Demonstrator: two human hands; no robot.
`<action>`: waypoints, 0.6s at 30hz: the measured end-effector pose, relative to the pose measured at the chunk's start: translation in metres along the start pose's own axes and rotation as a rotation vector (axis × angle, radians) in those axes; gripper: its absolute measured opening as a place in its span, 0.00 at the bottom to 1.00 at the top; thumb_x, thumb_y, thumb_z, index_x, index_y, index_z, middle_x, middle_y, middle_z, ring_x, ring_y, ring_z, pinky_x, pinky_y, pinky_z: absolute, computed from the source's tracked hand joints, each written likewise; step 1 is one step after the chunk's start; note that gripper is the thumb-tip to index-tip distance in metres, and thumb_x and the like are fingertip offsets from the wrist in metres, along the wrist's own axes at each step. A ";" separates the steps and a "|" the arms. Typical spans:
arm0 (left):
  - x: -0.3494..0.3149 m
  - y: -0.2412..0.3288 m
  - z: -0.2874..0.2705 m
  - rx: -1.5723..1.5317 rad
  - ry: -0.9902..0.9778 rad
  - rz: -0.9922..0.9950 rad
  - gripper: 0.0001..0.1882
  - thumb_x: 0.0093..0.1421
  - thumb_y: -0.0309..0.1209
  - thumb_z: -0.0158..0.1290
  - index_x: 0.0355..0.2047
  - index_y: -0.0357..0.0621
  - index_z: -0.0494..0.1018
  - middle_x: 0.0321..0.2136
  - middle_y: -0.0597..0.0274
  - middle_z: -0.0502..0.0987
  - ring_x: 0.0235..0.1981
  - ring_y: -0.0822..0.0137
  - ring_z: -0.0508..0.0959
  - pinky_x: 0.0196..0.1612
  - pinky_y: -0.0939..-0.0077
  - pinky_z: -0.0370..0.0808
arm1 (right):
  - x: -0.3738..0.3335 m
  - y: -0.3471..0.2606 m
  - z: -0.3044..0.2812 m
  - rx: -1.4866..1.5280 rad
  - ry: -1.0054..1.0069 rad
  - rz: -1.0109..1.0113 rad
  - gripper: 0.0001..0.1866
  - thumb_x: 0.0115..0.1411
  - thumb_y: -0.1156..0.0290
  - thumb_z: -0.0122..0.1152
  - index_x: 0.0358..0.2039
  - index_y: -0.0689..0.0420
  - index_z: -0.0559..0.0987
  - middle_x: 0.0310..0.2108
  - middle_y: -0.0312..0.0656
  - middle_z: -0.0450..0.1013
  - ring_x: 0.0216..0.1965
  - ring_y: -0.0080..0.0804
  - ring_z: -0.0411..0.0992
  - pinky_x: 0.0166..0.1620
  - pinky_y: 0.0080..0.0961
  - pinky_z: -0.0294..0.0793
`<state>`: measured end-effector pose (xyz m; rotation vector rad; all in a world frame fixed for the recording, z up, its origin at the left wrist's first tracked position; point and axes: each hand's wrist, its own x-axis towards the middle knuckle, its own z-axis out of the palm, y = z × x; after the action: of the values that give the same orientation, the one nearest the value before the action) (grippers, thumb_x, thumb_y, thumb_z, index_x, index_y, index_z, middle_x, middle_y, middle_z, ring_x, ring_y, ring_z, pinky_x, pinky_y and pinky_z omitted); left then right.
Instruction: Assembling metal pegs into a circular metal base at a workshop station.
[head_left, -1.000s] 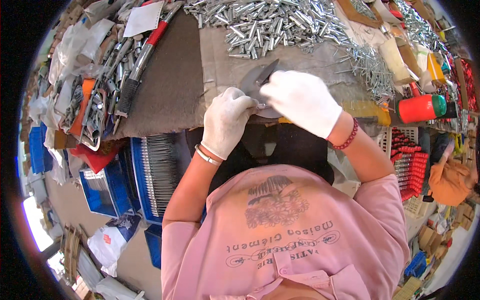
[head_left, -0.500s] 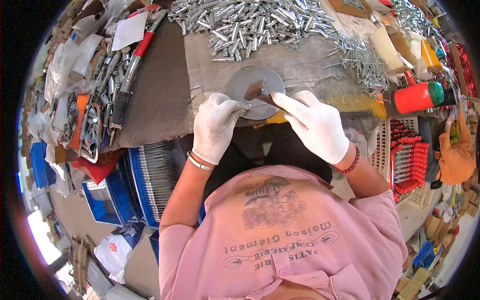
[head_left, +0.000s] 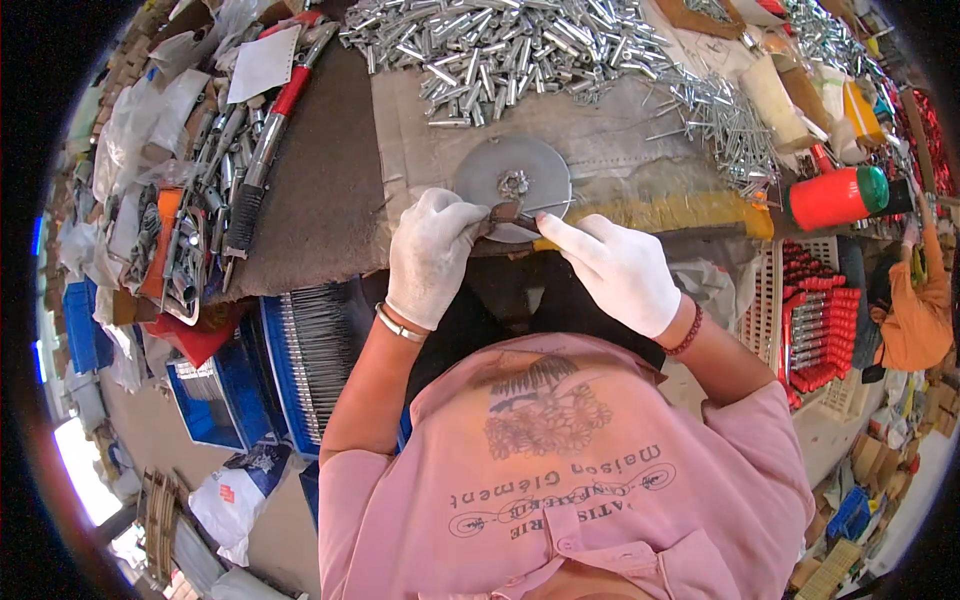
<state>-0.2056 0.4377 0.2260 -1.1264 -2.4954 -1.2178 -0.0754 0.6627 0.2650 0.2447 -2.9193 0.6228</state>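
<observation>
In a white glove, my left hand (head_left: 436, 250) is closed in a pinch at the near edge of a round grey metal disc (head_left: 478, 172). A thin metal pin (head_left: 553, 205) lies across the disc and seems to run to those fingertips; the hammer hides its middle. My right hand (head_left: 622, 272), also gloved in white, is closed around the handle of a small hammer with a dark head (head_left: 508, 212). The hammer head is down at the disc's near part, right beside my left fingertips. A pitted patch (head_left: 514, 184) shows at the disc's middle.
Beyond the disc lie a heap of short metal tubes (head_left: 500, 60) and a pile of thin pins (head_left: 725, 125). Several wrench-like tools (head_left: 262, 150) fill the left side. A red cylinder with a green end (head_left: 830, 197) sits right. Blue bins (head_left: 290, 390) stand below the table's left edge.
The hammer head has come down from above the disc's middle to its near edge by my left fingertips, uncovering the pitted centre. My right hand has dropped slightly toward me; my left stays nearly in place.
</observation>
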 end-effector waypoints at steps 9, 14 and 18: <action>0.002 -0.010 -0.006 -0.055 -0.087 -0.012 0.08 0.53 0.26 0.67 0.34 0.48 0.84 0.32 0.58 0.78 0.37 0.51 0.80 0.39 0.59 0.76 | 0.045 0.022 -0.003 -0.204 0.254 -0.074 0.18 0.58 0.70 0.70 0.50 0.50 0.83 0.36 0.44 0.74 0.38 0.46 0.77 0.41 0.39 0.79; -0.003 -0.007 -0.004 -0.124 -0.048 -0.073 0.06 0.53 0.25 0.67 0.33 0.45 0.84 0.33 0.56 0.80 0.37 0.51 0.80 0.41 0.61 0.77 | 0.021 -0.003 0.015 -0.055 0.049 0.095 0.09 0.57 0.64 0.72 0.33 0.51 0.80 0.31 0.41 0.75 0.36 0.46 0.78 0.39 0.41 0.79; -0.011 0.012 -0.003 -0.044 0.068 -0.142 0.12 0.55 0.23 0.66 0.41 0.42 0.84 0.36 0.53 0.81 0.38 0.51 0.81 0.42 0.62 0.78 | 0.009 -0.007 0.021 0.448 -0.159 0.269 0.09 0.61 0.70 0.67 0.41 0.56 0.81 0.29 0.47 0.78 0.32 0.45 0.80 0.37 0.38 0.77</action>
<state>-0.1904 0.4340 0.2307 -0.9146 -2.5459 -1.3300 -0.0854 0.6462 0.2509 -0.0595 -2.9458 1.3581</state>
